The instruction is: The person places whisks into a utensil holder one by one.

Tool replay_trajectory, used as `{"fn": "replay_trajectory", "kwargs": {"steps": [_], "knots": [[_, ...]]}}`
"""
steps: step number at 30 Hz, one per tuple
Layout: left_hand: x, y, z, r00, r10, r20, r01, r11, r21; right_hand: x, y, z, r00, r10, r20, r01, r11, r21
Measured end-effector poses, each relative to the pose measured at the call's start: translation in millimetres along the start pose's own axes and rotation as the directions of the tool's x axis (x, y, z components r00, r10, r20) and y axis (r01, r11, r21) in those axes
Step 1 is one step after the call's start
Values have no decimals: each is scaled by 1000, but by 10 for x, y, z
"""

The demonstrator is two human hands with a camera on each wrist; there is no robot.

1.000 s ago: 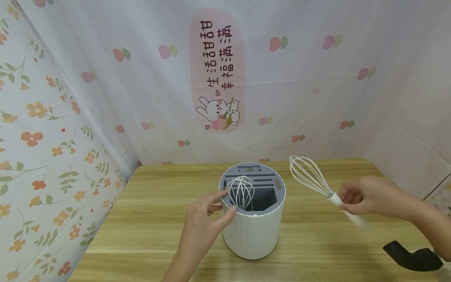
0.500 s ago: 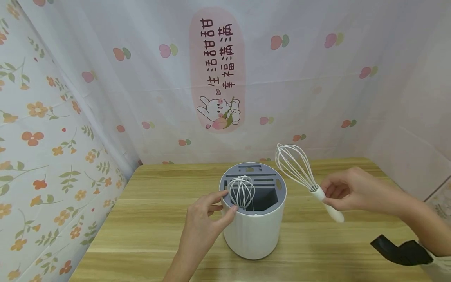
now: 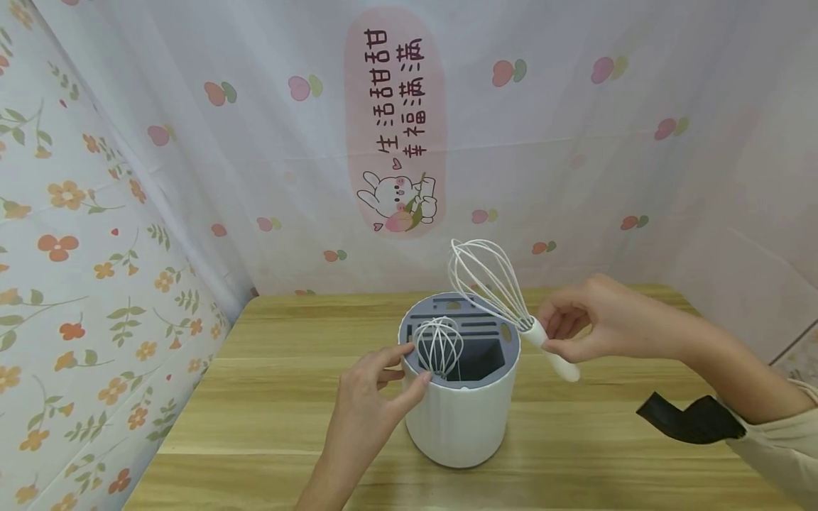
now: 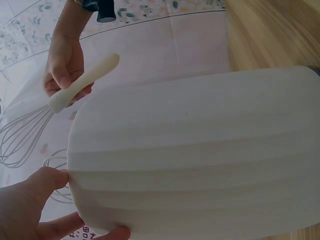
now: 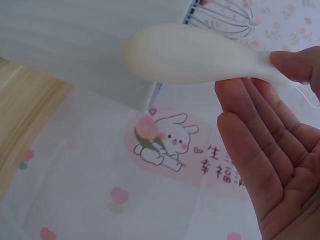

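A white ribbed utensil holder (image 3: 456, 426) with a grey slotted top (image 3: 508, 358) stands upright on the table. One whisk (image 3: 437, 348) stands in its large opening, wire loops up. At the holder's left front rim, my left hand (image 3: 373, 397) grips with thumb and fingers spread around the edge; in the left wrist view the fingers (image 4: 62, 226) lie along its side. My right hand (image 3: 594, 319) pinches a second white whisk (image 3: 488, 280) at the upper handle. This whisk is tilted, loops up and leftward over the holder's back, handle end (image 5: 175, 52) down to the right.
The wooden table (image 3: 275, 426) meets a curtain (image 3: 287, 177) printed with a rabbit and fruit at the back. A floral curtain (image 3: 96, 284) borders the left side. A black strap (image 3: 693, 420) hangs by the right sleeve (image 3: 780, 443).
My right hand has carried the second whisk leftward and a little upward, from well right of the holder to its right rim. The left hand and the holder have stayed put.
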State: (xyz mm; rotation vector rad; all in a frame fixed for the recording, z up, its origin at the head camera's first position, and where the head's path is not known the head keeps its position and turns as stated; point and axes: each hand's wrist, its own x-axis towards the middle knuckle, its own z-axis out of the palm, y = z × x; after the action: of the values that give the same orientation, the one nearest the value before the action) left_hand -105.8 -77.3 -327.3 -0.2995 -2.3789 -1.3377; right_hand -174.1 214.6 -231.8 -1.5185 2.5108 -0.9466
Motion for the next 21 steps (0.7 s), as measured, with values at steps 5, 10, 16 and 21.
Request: {"fn": "replay_trajectory", "kwargs": {"steps": [5, 10, 16, 21], "knots": [[-4, 12, 1, 1000, -7, 4, 7, 1000, -5, 149, -106, -36, 999, -27, 23, 27, 1000, -16], [2, 17, 2, 1000, -3, 6, 3, 1000, 6, 286, -197, -45, 999, -27, 38, 28, 999, -39], [2, 5, -11, 1000, -4, 7, 4, 1000, 17, 523, -241, 5, 997, -14, 75, 20, 997, -80], [2, 4, -19, 1000, -3, 8, 3, 1000, 18, 662, -265, 13, 995, -15, 98, 20, 998, -52]]}}
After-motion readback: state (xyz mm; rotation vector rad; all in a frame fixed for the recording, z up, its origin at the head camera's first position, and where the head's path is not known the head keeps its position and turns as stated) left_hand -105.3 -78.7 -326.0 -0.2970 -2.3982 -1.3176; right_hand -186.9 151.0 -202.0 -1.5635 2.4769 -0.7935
